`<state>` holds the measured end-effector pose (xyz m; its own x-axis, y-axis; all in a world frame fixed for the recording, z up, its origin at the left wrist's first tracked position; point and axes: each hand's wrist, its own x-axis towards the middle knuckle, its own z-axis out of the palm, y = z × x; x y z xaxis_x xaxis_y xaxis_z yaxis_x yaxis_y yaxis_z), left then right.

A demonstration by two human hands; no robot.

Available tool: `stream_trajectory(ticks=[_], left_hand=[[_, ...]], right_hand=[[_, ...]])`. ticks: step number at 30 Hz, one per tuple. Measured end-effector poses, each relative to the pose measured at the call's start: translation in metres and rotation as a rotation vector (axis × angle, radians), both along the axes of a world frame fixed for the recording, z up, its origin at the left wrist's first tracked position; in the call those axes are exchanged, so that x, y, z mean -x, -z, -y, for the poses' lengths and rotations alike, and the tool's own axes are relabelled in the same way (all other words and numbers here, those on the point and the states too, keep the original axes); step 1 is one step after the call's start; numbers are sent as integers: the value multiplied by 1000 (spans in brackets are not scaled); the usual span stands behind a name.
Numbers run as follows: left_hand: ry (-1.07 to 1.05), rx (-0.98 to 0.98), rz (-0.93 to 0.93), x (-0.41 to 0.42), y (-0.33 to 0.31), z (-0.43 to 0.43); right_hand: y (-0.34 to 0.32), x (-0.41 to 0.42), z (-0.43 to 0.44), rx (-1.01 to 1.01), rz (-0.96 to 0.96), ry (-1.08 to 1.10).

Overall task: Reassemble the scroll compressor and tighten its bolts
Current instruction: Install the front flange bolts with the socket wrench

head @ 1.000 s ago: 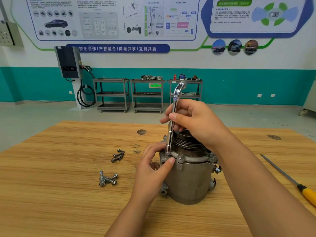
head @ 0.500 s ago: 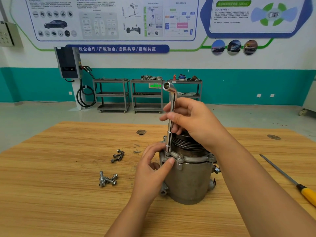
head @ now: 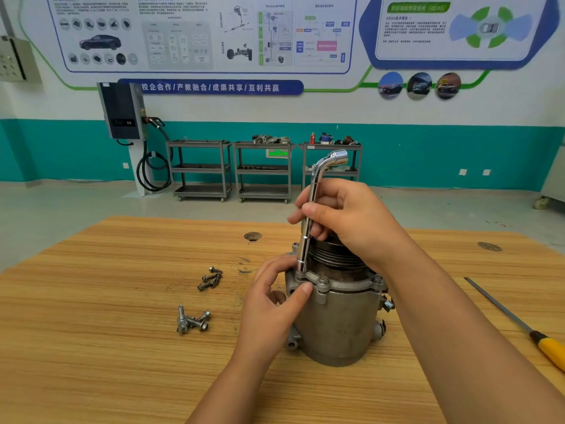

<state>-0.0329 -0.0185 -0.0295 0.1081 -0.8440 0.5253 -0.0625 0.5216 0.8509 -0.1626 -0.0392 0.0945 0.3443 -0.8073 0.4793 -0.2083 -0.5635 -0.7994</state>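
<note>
Scroll compressor [head: 339, 325], a grey cast-metal cylinder, upright on a wooden table [head: 91, 332], a little right of centre and toward the near edge. On top, a dark ribbed pulley [head: 336, 255] above a bolted flange, with two flange bolts [head: 323, 281] visible along the near rim. At the left side of the flange, an L-shaped socket wrench [head: 305, 246] standing almost upright, lower socket seated down on the flange, bent upper end pointing right. Right hand [head: 345, 221] wrapped round the wrench shaft about midway up, thumb laid across the near side, fingers curled behind. Left hand [head: 272, 298] against the compressor's left side, thumb pressed on the flange edge just below the socket, index finger curled round behind, pinching the flange there. To the left on the table, two small heaps of loose bolts [head: 192, 321], one nearer and one farther, both well apart from the compressor. At the right edge, a long slender tool with a yellow handle [head: 552, 353], lying flat, handle toward the near right. Beyond the table, three grey metal trolleys [head: 263, 169] against a teal and white wall, a wall-mounted charger [head: 122, 110] with a coiled black cable to their left, large printed posters [head: 198, 35] above.
</note>
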Motion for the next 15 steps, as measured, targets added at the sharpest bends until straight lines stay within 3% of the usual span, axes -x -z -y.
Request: stream_trajectory(ticks=[5,15], left_hand=[[-7,11,8,0,0,1],[-2,3,-8,-1,1,2]], right_hand=[[2,-7,-2,23,46,90],[-1,-6,-3,-19,18,8]])
